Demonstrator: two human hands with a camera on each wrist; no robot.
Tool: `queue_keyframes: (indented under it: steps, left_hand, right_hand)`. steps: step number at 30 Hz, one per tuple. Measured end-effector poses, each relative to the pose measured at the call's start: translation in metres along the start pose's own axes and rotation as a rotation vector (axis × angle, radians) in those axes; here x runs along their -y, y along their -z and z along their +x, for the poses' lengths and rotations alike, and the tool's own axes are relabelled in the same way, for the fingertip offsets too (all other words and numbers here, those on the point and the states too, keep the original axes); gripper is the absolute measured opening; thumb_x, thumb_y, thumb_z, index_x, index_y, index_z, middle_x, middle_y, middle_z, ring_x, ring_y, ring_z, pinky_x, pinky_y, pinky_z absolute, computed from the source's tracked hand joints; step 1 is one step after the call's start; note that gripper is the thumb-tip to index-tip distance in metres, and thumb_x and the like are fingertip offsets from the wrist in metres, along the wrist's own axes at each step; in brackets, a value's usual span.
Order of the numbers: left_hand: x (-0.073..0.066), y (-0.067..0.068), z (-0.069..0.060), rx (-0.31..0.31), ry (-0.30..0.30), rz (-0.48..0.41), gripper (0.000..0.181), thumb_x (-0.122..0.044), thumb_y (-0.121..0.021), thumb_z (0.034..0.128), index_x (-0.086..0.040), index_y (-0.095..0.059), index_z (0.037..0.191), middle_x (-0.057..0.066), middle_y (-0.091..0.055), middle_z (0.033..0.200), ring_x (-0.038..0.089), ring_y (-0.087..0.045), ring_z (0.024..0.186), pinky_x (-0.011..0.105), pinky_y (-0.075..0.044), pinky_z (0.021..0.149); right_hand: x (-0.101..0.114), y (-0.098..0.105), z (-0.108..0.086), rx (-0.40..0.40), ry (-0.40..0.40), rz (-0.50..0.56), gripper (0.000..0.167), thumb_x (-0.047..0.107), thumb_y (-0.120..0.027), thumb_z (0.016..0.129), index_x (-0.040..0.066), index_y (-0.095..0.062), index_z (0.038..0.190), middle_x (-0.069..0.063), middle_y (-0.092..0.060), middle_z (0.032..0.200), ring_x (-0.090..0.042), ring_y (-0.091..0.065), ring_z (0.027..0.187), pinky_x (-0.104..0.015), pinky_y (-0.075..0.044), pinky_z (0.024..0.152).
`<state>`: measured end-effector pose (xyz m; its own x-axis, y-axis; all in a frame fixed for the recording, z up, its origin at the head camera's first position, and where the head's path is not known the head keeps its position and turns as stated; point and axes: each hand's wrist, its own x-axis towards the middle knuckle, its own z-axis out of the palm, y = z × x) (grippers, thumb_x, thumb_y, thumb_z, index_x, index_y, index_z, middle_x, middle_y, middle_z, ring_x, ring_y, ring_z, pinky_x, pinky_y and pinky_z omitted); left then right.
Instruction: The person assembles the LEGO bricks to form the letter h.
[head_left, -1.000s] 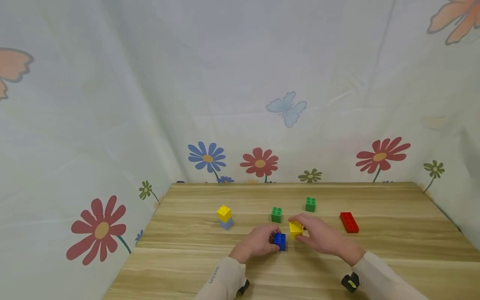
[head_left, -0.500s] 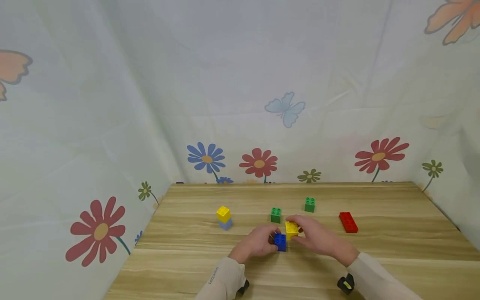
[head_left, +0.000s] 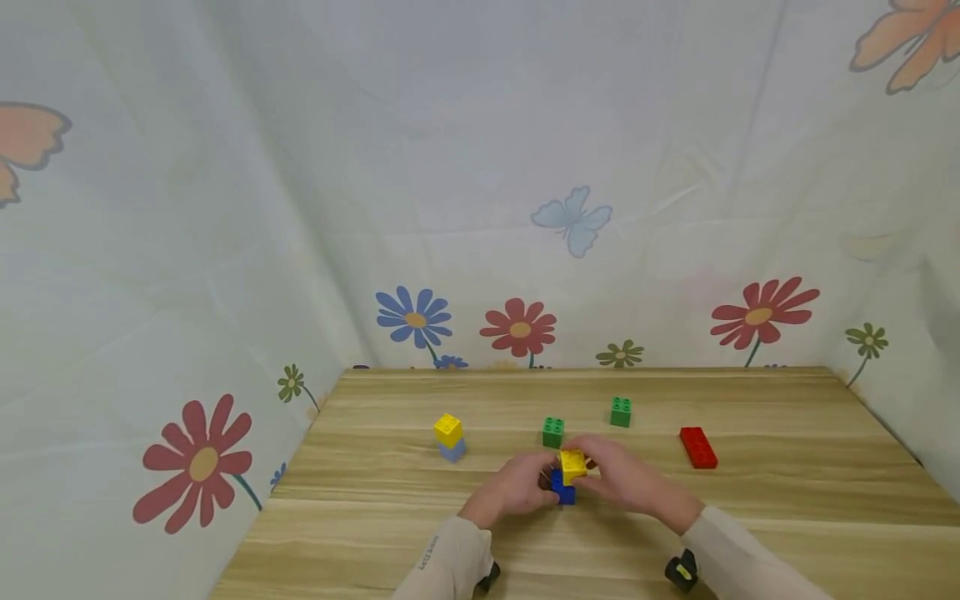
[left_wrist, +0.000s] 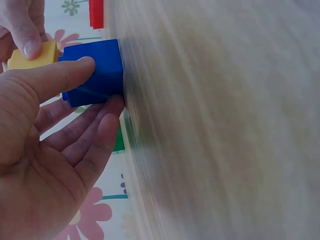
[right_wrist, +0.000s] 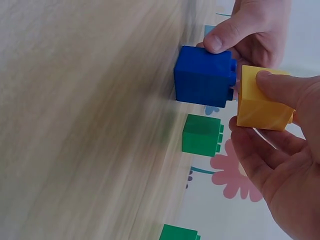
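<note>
My left hand [head_left: 519,483] pinches a dark blue toy brick [right_wrist: 202,77] between thumb and fingers, its base on the table. Just above it, my right hand [head_left: 626,477] holds a yellow toy brick [right_wrist: 260,102] by its sides. In the right wrist view a narrow gap shows between the yellow brick and the blue brick's studs, and the two are not quite lined up. From the head, the yellow brick hides part of the blue one's top. In the left wrist view the left thumb [left_wrist: 65,77] lies on the blue brick's side.
Behind the hands on the wooden table [head_left: 375,517] stand a green brick [head_left: 553,432] and another green brick [head_left: 621,412]. A red brick [head_left: 698,447] lies to the right. Leftward, a yellow brick [head_left: 448,429] sits on a light blue brick [head_left: 452,451]. A flowered curtain [head_left: 660,250] hangs behind.
My right hand has carried the yellow brick leftward, from beside the blue brick to over it. The left hand and the blue brick have hardly moved.
</note>
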<state>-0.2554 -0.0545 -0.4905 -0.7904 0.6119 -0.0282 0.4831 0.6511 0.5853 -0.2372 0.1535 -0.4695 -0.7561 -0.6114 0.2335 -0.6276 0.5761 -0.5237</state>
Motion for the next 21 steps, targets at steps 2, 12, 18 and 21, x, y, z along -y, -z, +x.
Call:
queue_keyframes:
  steps: [2, 12, 18, 21]
  left_hand:
    - [0.0001, 0.0002, 0.0, -0.001, -0.003, 0.002, 0.032, -0.011, -0.075, 0.0811, -0.013, -0.06, 0.109, -0.007, -0.061, 0.099, 0.002, -0.055, 0.082, 0.02, -0.047, 0.074]
    - [0.0004, -0.0001, -0.0006, -0.004, 0.006, 0.016, 0.034, -0.015, -0.075, 0.082, -0.014, -0.06, 0.112, -0.009, -0.06, 0.1, 0.003, -0.055, 0.085, 0.021, -0.047, 0.076]
    - [-0.0013, 0.0007, -0.0015, -0.004, 0.007, 0.012, 0.035, -0.014, -0.075, 0.0821, -0.014, -0.059, 0.114, -0.008, -0.061, 0.098, 0.003, -0.055, 0.083, 0.021, -0.047, 0.075]
    - [-0.0013, 0.0007, -0.0014, -0.005, 0.003, 0.012, 0.035, -0.014, -0.075, 0.0822, -0.014, -0.059, 0.114, -0.007, -0.061, 0.098, 0.003, -0.056, 0.083, 0.02, -0.047, 0.074]
  right_hand:
    - [-0.0005, -0.0012, 0.0008, 0.002, 0.005, 0.007, 0.04, 0.011, -0.071, 0.086, 0.007, -0.055, 0.122, -0.004, -0.058, 0.118, -0.013, -0.056, 0.095, -0.035, -0.051, 0.08]
    - [-0.0013, -0.0056, 0.0025, 0.0, -0.006, 0.029, 0.04, 0.013, -0.071, 0.086, 0.007, -0.055, 0.122, -0.004, -0.059, 0.118, -0.014, -0.057, 0.095, -0.034, -0.051, 0.081]
    - [0.0003, -0.005, 0.0032, 0.015, -0.015, 0.03, 0.04, 0.015, -0.071, 0.085, 0.011, -0.055, 0.122, 0.001, -0.059, 0.116, -0.012, -0.056, 0.094, -0.032, -0.051, 0.082]
    - [0.0025, -0.004, 0.0042, 0.028, -0.029, 0.03, 0.041, 0.015, -0.071, 0.086, 0.012, -0.055, 0.123, 0.002, -0.058, 0.117, -0.011, -0.055, 0.095, -0.031, -0.051, 0.083]
